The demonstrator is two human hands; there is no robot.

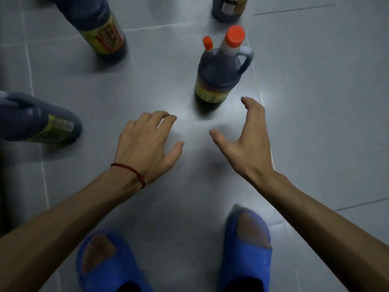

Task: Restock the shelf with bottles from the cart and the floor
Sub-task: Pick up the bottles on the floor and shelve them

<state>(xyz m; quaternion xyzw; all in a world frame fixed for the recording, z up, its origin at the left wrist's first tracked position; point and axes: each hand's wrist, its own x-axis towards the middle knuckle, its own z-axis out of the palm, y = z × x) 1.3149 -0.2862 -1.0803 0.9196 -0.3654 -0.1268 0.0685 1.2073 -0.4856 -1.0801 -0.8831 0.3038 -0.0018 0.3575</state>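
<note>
A dark sauce bottle (217,74) with an orange cap, a side handle and a yellow label stands upright on the grey tiled floor, with a smaller orange-capped bottle taped to its far side. My left hand (145,144), with a red string on the wrist, hovers low to the bottle's near left, fingers apart and empty. My right hand (247,140) is spread wide just to the bottle's near right, palm facing it, not touching. The shelf and cart are out of view.
Three more dark bottles stand around: one at the far left (99,28), one at the left edge (40,121), one at the top (228,8). My feet in blue slippers (245,251) are on the tiles (326,102) at the bottom.
</note>
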